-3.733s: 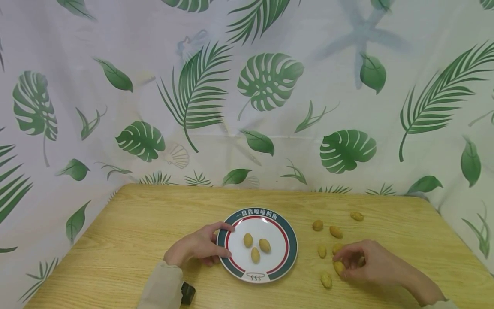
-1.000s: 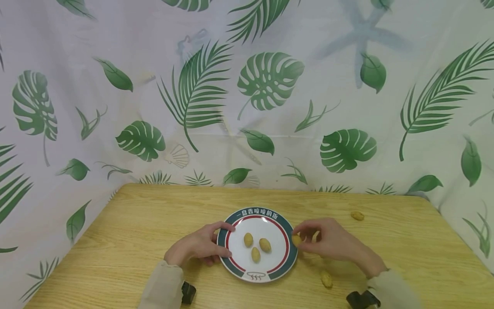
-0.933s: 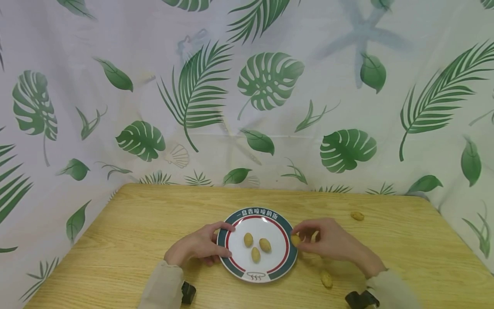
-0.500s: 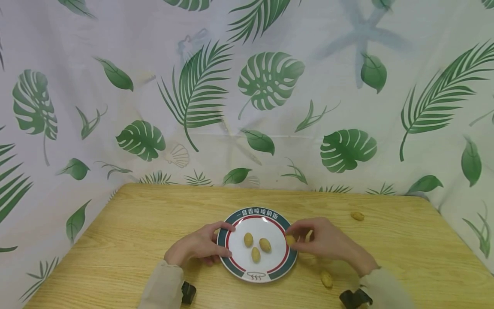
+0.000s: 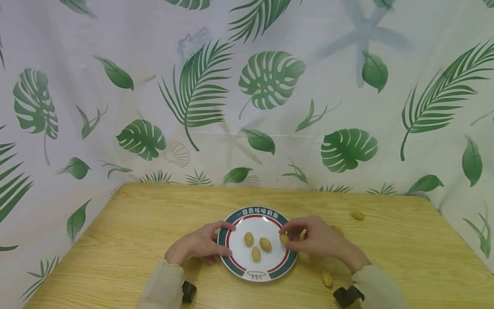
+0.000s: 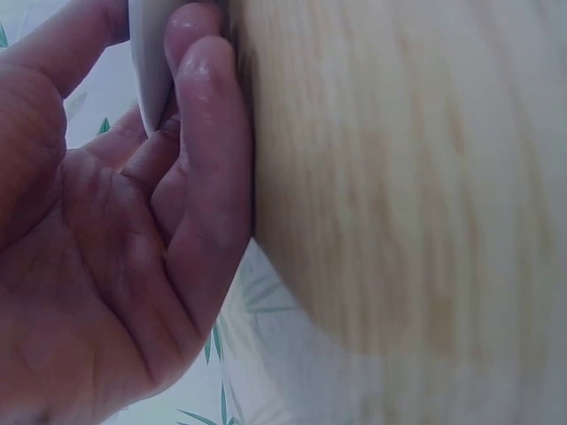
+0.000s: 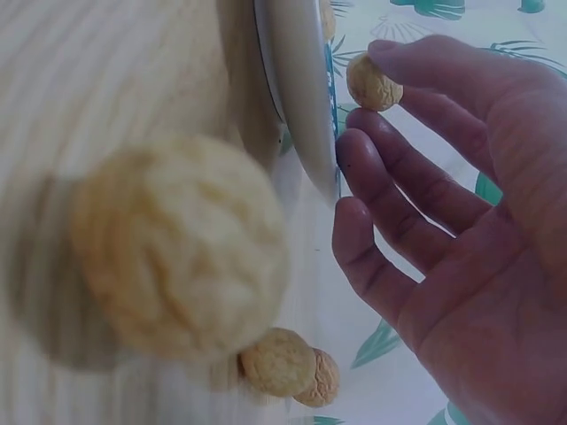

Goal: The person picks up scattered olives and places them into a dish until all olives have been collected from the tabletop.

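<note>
My right hand (image 5: 316, 237) pinches one wrinkled yellow oval (image 5: 284, 239) between thumb and fingertips, over the right side of the plate (image 5: 258, 227); my left hand (image 5: 197, 243) grips the opposite rim. A loose pinch could let the rounded oval slip, roll and strike the three resting ovals (image 5: 248, 239).

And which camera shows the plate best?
The head view: it looks down on the plate, so its white middle, red ring and dark rim show; the left hand and right hand cover only bits of edge. The left wrist view shows just a slice, the right wrist view part of it side-on.
</note>
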A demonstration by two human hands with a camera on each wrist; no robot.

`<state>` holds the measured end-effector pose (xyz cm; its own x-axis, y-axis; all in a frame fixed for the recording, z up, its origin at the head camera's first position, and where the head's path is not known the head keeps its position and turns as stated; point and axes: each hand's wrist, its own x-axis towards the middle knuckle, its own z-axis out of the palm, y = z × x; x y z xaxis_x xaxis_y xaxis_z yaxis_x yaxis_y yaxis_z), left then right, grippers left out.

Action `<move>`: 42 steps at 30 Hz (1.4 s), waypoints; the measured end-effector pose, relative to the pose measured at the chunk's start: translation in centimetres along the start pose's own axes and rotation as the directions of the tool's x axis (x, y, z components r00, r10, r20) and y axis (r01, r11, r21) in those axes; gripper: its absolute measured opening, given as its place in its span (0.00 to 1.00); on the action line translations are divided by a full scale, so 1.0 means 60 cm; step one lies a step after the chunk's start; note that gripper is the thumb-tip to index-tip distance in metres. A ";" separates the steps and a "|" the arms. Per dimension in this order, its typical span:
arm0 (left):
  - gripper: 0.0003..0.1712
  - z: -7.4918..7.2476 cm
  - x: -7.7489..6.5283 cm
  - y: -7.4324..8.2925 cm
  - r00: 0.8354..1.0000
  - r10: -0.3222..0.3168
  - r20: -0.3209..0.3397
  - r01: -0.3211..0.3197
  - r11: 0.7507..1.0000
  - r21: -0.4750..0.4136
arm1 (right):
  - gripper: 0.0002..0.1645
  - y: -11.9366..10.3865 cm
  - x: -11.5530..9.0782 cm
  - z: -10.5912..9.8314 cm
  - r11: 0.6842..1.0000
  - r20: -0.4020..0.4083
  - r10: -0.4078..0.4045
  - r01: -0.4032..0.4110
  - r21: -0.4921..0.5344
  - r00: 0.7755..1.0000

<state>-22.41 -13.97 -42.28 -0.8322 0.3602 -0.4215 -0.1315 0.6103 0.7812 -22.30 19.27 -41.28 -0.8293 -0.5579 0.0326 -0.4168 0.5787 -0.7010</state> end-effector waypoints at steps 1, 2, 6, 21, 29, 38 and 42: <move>0.33 0.000 0.000 0.000 1.000 0.001 0.000 -0.001 1.000 0.001 | 0.16 -0.001 0.001 0.001 1.000 0.001 0.003 -0.003 0.001 1.000; 0.33 0.000 0.000 0.000 1.000 0.003 0.000 -0.003 1.000 0.000 | 0.16 -0.001 0.002 0.002 1.000 0.000 0.004 -0.004 -0.001 1.000; 0.34 -0.001 0.000 -0.001 1.000 0.005 0.000 -0.005 1.000 0.000 | 0.15 -0.002 0.008 0.006 1.000 -0.002 0.000 0.000 -0.006 1.000; 0.33 -0.001 0.000 -0.001 1.000 0.006 0.004 -0.006 1.000 -0.005 | 0.14 -0.001 0.018 0.019 1.000 0.037 -0.005 0.005 0.015 0.999; 0.34 -0.001 0.002 -0.002 1.000 0.008 0.005 -0.008 1.000 -0.004 | 0.14 -0.008 0.019 0.018 1.000 0.043 -0.024 0.023 0.018 0.999; 0.33 0.000 0.000 -0.001 1.000 0.007 -0.003 -0.007 1.000 0.002 | 0.13 -0.008 0.019 0.020 1.000 0.048 -0.023 0.023 0.007 0.999; 0.33 0.000 -0.001 -0.001 1.000 0.006 -0.003 -0.006 1.000 0.004 | 0.12 -0.006 0.019 0.022 1.000 0.048 -0.027 0.027 0.006 0.998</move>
<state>-22.38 -14.02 -42.30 -0.8345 0.3621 -0.4155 -0.1245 0.6106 0.7821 -22.62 17.67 -41.93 -0.7989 -0.6012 0.0179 -0.4372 0.5600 -0.7038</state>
